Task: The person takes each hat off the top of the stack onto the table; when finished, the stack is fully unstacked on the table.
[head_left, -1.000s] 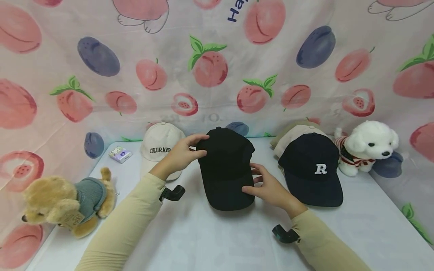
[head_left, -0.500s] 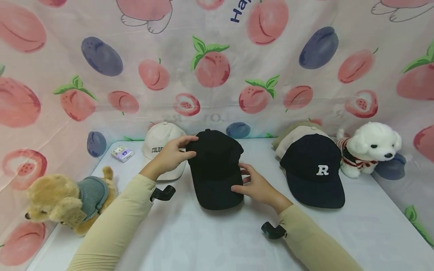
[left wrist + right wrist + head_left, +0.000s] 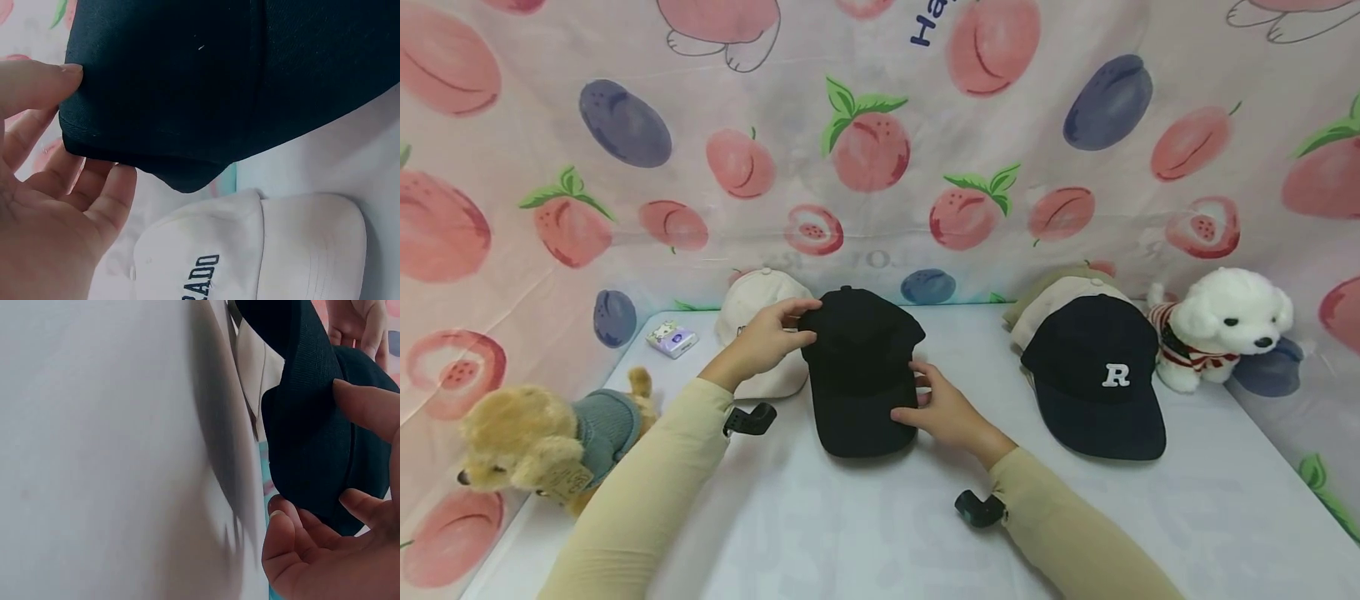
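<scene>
A plain black baseball cap [image 3: 861,367] is held between my two hands above the white table, crown up and brim toward me. My left hand [image 3: 760,343] pinches its left edge, thumb on the outside and fingers behind, as the left wrist view shows. On the other side my right hand [image 3: 953,415] grips the lower right edge, its thumb near the brim and its fingers curled under the rim. Behind the black cap and my left hand stands a white cap [image 3: 206,244] with dark lettering, partly hidden in the head view.
To the right, a navy cap [image 3: 1090,358] with a white R leans over a beige cap [image 3: 1030,312] and an olive one. A white plush dog [image 3: 1221,317] sits beyond. At left are a tan plush dog [image 3: 523,433] and a small purple packet [image 3: 672,340].
Both hands have carried the black cap to the left, so that it and my left hand now cover more of the white cap. Their grip looks the same.
</scene>
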`<state>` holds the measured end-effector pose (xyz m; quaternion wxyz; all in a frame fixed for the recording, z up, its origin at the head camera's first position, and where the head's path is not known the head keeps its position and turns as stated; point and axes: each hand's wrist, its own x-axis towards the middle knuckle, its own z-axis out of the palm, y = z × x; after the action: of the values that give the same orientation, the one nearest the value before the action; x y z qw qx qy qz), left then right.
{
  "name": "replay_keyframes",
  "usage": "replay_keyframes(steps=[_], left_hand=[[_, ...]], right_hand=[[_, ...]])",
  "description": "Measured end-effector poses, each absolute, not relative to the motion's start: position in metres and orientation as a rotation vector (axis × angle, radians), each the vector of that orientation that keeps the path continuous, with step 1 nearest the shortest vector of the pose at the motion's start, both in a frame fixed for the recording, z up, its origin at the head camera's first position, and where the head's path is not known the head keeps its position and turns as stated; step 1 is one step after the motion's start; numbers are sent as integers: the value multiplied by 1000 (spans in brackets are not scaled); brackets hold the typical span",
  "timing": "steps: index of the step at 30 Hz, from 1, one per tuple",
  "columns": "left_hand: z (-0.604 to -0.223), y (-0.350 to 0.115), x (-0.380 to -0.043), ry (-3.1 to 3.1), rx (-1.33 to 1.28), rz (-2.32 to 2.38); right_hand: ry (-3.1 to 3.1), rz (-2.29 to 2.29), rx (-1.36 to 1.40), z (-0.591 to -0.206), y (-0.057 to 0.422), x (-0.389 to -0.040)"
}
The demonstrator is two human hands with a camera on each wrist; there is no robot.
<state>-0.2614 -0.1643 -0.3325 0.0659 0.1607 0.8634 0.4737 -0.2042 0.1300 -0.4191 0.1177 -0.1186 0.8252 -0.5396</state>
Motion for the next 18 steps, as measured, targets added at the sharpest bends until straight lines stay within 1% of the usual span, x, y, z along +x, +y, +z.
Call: replay_keyframes(steps=[18], left_hand=[[-343,-168,-281,2635,356,1411]], right_hand=[[2425,-1634,-232,-420,107,-215]])
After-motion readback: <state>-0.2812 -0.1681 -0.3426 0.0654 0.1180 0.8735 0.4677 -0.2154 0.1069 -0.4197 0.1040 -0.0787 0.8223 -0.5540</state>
